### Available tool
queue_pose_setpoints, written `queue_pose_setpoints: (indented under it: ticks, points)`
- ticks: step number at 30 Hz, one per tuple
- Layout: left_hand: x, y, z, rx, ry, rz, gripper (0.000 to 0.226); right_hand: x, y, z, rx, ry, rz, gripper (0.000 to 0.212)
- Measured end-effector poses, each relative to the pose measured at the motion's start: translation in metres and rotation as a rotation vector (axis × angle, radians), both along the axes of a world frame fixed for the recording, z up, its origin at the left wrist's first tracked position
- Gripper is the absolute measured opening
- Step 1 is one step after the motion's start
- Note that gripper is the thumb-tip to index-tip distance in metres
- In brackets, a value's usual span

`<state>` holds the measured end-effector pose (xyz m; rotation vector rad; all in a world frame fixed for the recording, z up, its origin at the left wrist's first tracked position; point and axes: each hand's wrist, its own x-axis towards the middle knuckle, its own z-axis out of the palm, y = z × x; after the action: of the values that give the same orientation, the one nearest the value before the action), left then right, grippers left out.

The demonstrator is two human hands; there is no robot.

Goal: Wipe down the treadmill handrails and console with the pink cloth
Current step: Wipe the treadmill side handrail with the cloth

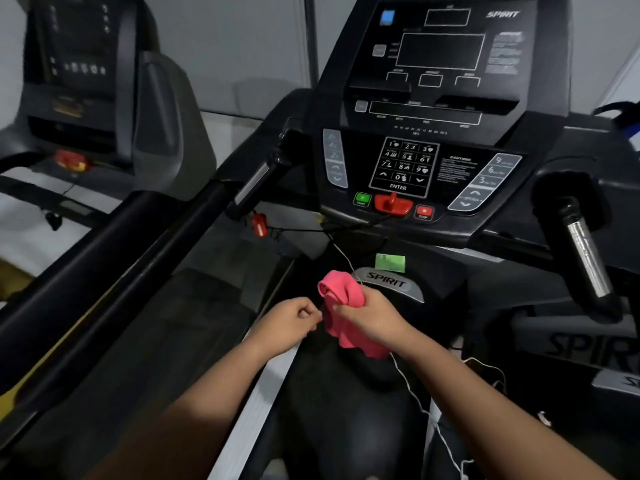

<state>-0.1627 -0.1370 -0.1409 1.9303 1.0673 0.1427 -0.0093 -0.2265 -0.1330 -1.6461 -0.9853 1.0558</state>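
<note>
We hold the pink cloth point(341, 296) bunched in our right hand point(367, 317). The fingers wrap round its middle, so a rolled lump stands above the fist and a loose tail hangs below the wrist. Our left hand point(291, 320) sits just beside the cloth's left edge, fingers curled and thumb against forefinger. Whether it pinches a corner of the cloth, the thin white cord point(412, 389) that runs past it, or nothing at all, we cannot tell. The cloth hangs low over the motor cover point(433, 292), near its SPIRIT badge. It is well below the console point(440, 53) and touches neither that nor any rail.

We judge the step in hand to be readying the cloth, with wiping not yet started. To do it well, we fold the lump into a flat pad that covers the palm. We also tuck the tail in so it cannot drag over the keypad point(403, 166) or snag the red safety key point(393, 204) or the cord. The 2 steel pulse grips, left point(254, 183) and right point(587, 261), and the long left handrail point(114, 271) each want a wrap-round stroke. The console wants light, flat passes so no button gets pressed.
</note>
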Motion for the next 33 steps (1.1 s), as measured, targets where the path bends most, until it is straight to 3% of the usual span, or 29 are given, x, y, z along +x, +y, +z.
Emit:
queue_pose_setpoints:
  ticks: [8,13,21,33]
  points:
    - [-0.041,0.019,0.001,-0.028,-0.075,0.069,0.017,-0.039,0.024,-0.003,-0.007,-0.051,0.018,0.002]
    - [-0.082,0.063,0.015,0.002,-0.130,0.051,0.016,-0.078,0.062,0.018,0.016,-0.122,-0.029,0.012]
    - [-0.150,0.124,0.042,0.067,-0.197,0.045,0.018,-0.149,0.116,0.036,0.056,-0.056,-0.070,0.004]
    - [-0.239,0.152,0.058,0.048,-0.319,0.177,0.017,-0.226,0.143,0.050,0.086,-0.052,0.002,0.012]
